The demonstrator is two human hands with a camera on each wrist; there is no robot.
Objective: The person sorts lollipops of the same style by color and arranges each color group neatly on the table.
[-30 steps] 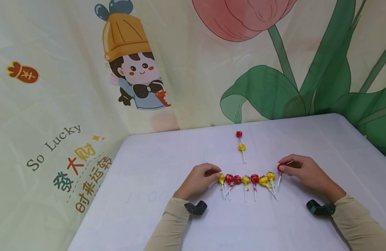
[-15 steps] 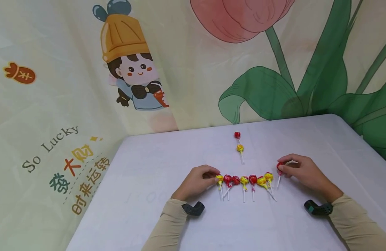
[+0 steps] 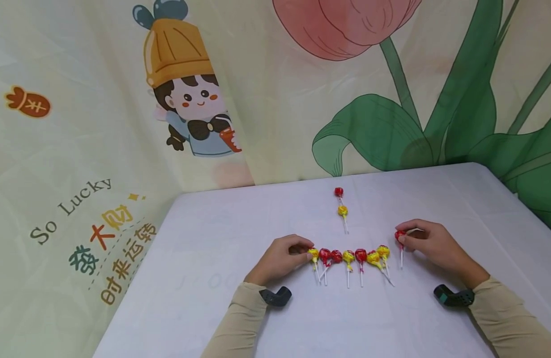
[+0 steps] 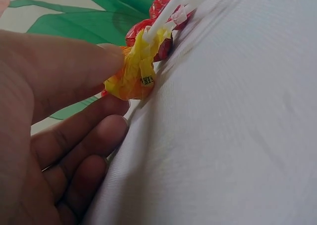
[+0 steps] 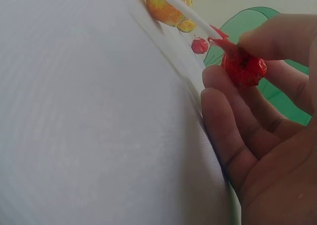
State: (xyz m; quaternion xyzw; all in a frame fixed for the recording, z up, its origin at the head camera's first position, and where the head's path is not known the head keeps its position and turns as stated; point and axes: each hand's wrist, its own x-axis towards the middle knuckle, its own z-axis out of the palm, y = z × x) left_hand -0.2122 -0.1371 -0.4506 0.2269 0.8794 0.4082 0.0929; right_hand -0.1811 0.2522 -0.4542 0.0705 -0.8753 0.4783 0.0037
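While left fingers (image 4: 74, 66) pinch the yellow lollipop (image 4: 131, 71), right fingers (image 5: 267, 41) pinch the red lollipop (image 5: 243, 67)

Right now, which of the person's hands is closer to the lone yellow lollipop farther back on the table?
The right hand, though only slightly. The lone yellow lollipop lies behind the row; the right hand sits to its right and nearer the person, the left hand to its left.

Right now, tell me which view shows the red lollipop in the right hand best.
The right wrist view: the red lollipop is large there, pinched by the right hand. The head view shows it small beside the row; the left wrist view does not clearly show it.
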